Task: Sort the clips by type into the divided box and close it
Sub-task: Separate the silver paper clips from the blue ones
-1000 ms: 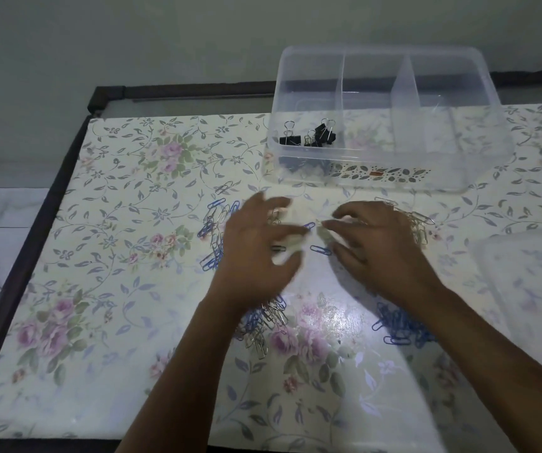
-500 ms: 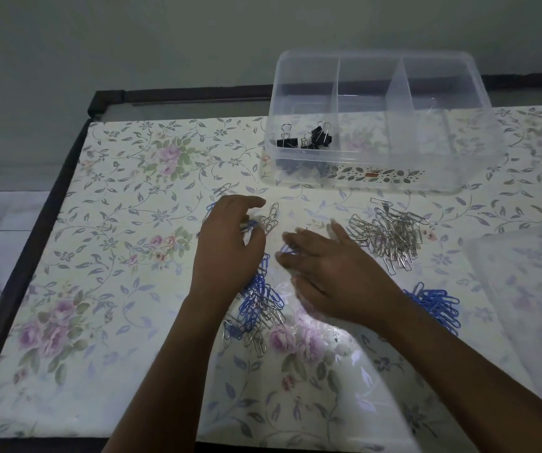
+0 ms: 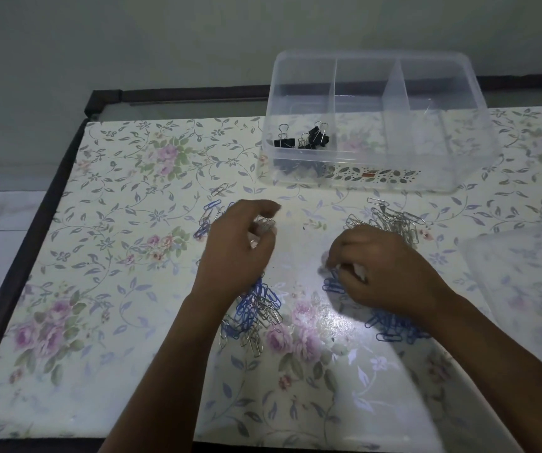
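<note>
Tablecloth point(image 3: 116, 256), floral and glossy, fills my feed from the head camera, with both bare hands low over it.

The left hand point(image 3: 240, 250) is curled nearly closed. Its fingers are bent in toward the palm around a small bunch of silver clips point(image 3: 263, 224), which the blur lets me read only as pale metal. A mixed pile point(image 3: 256, 313) of blue and silver paper clips lies under its wrist. A few more mixed strays point(image 3: 210, 217) sit just left of its knuckles, and a single loose clip point(image 3: 220, 189) lies farther up.

The right hand point(image 3: 384, 269) is knuckles up with the fingers folded down. Its fingertips are drawn together in a pinch on a few blue clips point(image 3: 334, 285) against the cloth. The motion smear keeps me from counting them. The blue pile point(image 3: 397, 326) lies beneath this wrist, and the silver pile point(image 3: 393, 222) is heaped just beyond the knuckles.

The divided box point(image 3: 393, 173) stands open at the far edge of the table, beyond both hands and apart from them. It is clear plastic with three compartments. Black binder clips point(image 3: 302, 140) sit in the left one, and I make out nothing in the other two.

The translucent lid point(image 3: 524, 273) lies flat at the right edge of the frame, off the box.
</note>
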`<state>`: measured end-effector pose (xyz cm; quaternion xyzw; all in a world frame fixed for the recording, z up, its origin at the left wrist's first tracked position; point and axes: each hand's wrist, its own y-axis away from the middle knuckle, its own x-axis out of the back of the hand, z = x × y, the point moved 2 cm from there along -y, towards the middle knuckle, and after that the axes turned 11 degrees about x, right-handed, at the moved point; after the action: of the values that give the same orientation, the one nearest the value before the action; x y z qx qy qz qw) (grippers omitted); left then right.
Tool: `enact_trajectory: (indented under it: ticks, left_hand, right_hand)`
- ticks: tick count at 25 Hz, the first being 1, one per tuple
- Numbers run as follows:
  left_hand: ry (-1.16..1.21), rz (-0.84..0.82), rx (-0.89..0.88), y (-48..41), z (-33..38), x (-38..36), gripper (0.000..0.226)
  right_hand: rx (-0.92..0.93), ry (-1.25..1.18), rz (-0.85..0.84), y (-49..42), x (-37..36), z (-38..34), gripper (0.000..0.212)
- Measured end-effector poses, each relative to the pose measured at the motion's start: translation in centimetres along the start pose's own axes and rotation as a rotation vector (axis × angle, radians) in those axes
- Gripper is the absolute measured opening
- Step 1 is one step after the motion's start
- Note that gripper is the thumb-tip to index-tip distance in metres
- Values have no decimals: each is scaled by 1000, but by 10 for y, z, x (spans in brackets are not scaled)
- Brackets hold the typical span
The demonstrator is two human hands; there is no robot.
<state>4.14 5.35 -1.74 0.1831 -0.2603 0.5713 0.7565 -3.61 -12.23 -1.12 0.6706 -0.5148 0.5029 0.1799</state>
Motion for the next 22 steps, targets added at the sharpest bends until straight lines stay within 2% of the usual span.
enact_trajectory:
  ticks: [3, 7, 10, 14, 15, 18, 19, 22]
  left_hand:
    - [-31, 109, 48, -2, -4, 7, 34]
    - [-111, 12, 79, -1, -5, 3, 33]
    - [-129, 6, 31, 0, -1, 3, 33]
    - [-99, 64, 67, -2, 0, 6, 32]
    - [-87, 74, 92, -2, 0, 6, 32]
    - [-63, 35, 105, -2, 0, 5, 39]
    - [-62, 14, 103, -1, 0, 4, 41]
    - [-29, 32, 128, -2, 1, 6, 31]
  right_hand:
    - [-80, 26, -65, 0, -5, 7, 31]
    - [-33, -82, -309, 6, 3, 7, 42]
    - [-90, -175, -457, 16, 14, 6, 35]
    - [-164, -174, -210, 18, 28, 13, 31]
    - [-195, -163, -221, 19, 28, 14, 31]
    - [-248, -208, -439, 20, 25, 13, 28]
    - [-250, -207, -459, 19, 23, 12, 27]
    - [-204, -145, -306, 6, 17, -1, 31]
